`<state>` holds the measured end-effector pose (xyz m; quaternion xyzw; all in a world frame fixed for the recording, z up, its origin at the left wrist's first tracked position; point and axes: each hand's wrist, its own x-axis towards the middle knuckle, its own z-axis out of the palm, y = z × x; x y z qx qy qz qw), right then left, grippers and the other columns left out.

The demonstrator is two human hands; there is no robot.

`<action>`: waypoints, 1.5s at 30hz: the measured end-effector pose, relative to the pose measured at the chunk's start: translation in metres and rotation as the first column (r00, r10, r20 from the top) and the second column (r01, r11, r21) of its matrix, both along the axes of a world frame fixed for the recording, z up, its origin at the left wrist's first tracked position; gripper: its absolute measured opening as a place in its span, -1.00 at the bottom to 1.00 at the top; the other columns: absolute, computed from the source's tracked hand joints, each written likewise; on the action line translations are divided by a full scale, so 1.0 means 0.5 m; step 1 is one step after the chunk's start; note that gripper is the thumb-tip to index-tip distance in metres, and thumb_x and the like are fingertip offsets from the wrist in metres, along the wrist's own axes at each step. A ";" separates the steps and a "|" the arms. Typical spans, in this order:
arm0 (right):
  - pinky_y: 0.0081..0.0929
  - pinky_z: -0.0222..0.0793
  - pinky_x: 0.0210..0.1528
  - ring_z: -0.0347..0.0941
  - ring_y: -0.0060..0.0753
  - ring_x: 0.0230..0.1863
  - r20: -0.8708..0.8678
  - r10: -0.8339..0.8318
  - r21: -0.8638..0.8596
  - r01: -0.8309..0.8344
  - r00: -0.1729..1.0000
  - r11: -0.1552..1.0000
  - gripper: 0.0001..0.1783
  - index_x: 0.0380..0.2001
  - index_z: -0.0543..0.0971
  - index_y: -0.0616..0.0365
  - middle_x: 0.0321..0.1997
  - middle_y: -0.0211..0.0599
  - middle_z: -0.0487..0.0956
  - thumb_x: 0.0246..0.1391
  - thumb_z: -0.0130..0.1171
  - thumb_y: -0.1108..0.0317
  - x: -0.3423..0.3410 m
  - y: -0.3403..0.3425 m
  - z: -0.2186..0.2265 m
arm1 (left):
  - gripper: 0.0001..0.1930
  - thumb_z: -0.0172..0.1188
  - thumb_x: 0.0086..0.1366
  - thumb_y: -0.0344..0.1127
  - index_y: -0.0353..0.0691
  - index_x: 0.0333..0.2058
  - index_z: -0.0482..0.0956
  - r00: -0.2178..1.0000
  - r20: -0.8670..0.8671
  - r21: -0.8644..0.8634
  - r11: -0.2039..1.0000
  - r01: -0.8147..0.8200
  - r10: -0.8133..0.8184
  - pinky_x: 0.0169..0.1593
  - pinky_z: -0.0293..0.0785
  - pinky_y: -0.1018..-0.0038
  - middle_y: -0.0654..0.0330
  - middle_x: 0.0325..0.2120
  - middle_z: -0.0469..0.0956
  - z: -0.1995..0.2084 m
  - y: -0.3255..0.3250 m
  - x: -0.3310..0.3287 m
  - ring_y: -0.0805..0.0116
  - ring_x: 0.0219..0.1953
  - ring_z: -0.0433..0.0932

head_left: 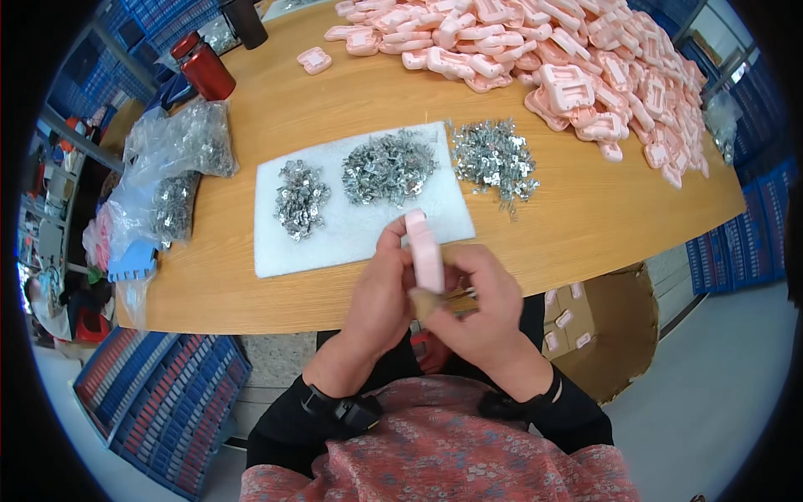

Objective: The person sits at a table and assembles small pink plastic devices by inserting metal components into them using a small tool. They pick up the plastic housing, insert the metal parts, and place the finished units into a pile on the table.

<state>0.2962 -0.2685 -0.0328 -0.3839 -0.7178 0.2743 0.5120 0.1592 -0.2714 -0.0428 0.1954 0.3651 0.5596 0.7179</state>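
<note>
A pink plastic casing stands on edge between my hands, above the near edge of a white foam mat. My left hand is closed on it from the left, fingers behind it. From the right, my right hand curls against its lower end, thumb at the bottom and fingers at the side. Whether a small part sits between those fingertips is hidden. On the mat lie two piles of small metal clips, a smaller left pile and a larger middle pile. A third pile rests on bare wood to the right.
A large heap of pink casings covers the table's far right; one casing lies apart. At left are plastic bags of metal parts and a red canister. Below right, a cardboard box holds several casings. Blue racks stand lower left.
</note>
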 end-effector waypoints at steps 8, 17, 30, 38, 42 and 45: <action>-0.75 0.32 -0.22 0.38 -0.78 -0.28 -0.399 0.147 -0.596 -0.378 0.905 0.709 -0.71 -0.04 0.52 0.29 -0.26 -0.53 0.55 0.16 0.22 0.48 0.115 0.044 0.007 | -0.45 0.13 0.44 -0.17 -0.27 0.29 0.23 0.817 -0.527 0.231 0.885 0.404 -0.236 0.14 0.40 0.41 0.18 0.03 0.50 -0.001 0.002 -0.073 0.40 0.01 0.51; -0.68 0.34 -0.30 0.43 -0.72 -0.31 -0.195 0.348 -0.659 -0.385 0.917 0.646 -0.71 -0.07 0.58 0.24 -0.35 -0.52 0.52 0.11 0.28 0.46 0.014 0.084 0.039 | -0.37 0.15 0.44 -0.17 -0.29 0.36 0.20 0.865 -0.210 0.162 0.856 0.491 -0.457 -0.03 0.50 0.51 0.24 -0.11 0.55 0.007 -0.007 -0.148 0.52 -0.16 0.53; -0.29 0.49 -0.25 0.56 -0.12 -0.32 0.545 0.092 -0.209 0.028 0.834 0.977 -0.77 -0.23 0.61 0.15 -0.34 -0.15 0.56 -0.04 0.25 0.50 -0.066 0.183 -0.003 | -0.56 0.04 0.46 -0.13 -0.24 0.19 0.32 0.983 0.115 0.060 0.989 0.137 -0.143 -0.13 0.57 0.38 0.20 -0.35 0.51 -0.032 -0.026 -0.211 0.42 -0.30 0.54; -0.24 0.48 -0.26 0.55 -0.04 -0.30 0.629 0.063 -0.082 -0.014 0.775 0.997 -0.79 -0.26 0.59 0.15 -0.29 -0.16 0.57 -0.05 0.27 0.47 -0.082 0.179 -0.027 | -0.57 0.05 0.45 -0.18 -0.25 0.19 0.31 0.997 0.055 0.071 0.997 0.043 -0.047 -0.15 0.56 0.38 0.19 -0.40 0.50 -0.042 -0.022 -0.202 0.43 -0.34 0.52; -0.41 0.49 -0.28 0.55 -0.28 -0.38 0.614 0.127 -0.195 -0.007 0.779 0.981 -0.77 -0.24 0.59 0.25 -0.38 -0.17 0.57 -0.05 0.25 0.55 -0.056 0.174 -0.005 | -0.58 0.05 0.44 -0.23 -0.24 0.19 0.31 0.998 0.052 0.070 0.997 0.034 -0.037 -0.15 0.56 0.38 0.19 -0.39 0.50 -0.039 -0.025 -0.199 0.44 -0.34 0.52; -0.43 0.48 -0.27 0.54 -0.32 -0.38 0.555 0.100 -0.190 0.010 0.826 0.982 -0.75 -0.22 0.57 0.25 -0.37 -0.18 0.56 -0.06 0.24 0.56 -0.042 0.175 -0.005 | -0.59 0.06 0.43 -0.25 -0.24 0.19 0.32 0.999 0.038 0.075 0.997 0.034 -0.037 -0.14 0.56 0.38 0.19 -0.39 0.50 -0.042 -0.028 -0.193 0.44 -0.33 0.52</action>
